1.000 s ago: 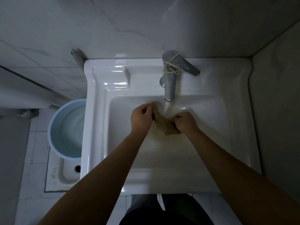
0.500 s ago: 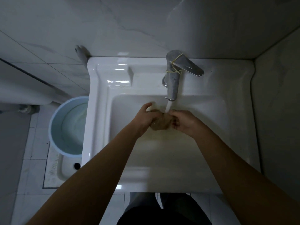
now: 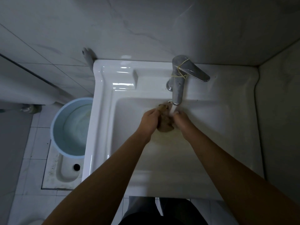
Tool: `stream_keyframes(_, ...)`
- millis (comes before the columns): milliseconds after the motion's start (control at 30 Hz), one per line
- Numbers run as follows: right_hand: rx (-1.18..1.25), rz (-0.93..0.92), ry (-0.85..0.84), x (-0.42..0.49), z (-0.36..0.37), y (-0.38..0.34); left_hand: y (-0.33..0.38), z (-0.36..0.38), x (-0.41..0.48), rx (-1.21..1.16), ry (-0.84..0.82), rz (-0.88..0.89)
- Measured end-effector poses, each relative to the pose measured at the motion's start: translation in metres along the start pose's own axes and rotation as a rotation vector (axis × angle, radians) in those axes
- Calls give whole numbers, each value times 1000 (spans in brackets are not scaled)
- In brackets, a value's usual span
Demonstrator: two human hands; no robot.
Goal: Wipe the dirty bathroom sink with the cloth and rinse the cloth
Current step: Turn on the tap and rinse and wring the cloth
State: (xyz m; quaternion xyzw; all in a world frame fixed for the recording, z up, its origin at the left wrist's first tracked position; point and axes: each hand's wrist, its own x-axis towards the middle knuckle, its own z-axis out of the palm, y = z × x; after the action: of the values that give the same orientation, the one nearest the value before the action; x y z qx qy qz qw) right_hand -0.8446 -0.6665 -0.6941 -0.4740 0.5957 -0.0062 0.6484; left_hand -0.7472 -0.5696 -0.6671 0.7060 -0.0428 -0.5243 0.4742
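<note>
Nearest, dark trousers [image 3: 146, 211] at the bottom edge, and two bare forearms [image 3: 105, 176] stretched over the front rim of the white sink [image 3: 100, 127]. Further in, above the basin, left hand [image 3: 150, 121] clenched round the left side of a bunched brown cloth [image 3: 164, 125], right hand [image 3: 181, 121] clenched round its right side, both grasping it. Just beyond, a thin stream [image 3: 172, 109] from the tap [image 3: 177, 88], landing where cloth meets right fingers. Yellow band [image 3: 180, 73] wound round the tap. Off left on the floor, blue bucket [image 3: 60, 120] beside the sink. Behind all, grey marbled wall [image 3: 146, 30].
</note>
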Motion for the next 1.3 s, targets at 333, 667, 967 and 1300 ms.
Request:
stream_keyframes(333, 281, 10, 140, -3, -6, 20, -15, 0, 1, 513, 70, 205)
stream_keyframes(667, 75, -106, 208, -1, -13, 12, -2, 1, -2, -184, -64, -106)
stream_keyframes(967, -42, -351, 259, -13, -30, -2, -6, -14, -1, 103, -30, -58)
stream_keyframes(1300, 399, 189, -133, -19, -39, -26, 17, 1, -2, 751, 34, 340)
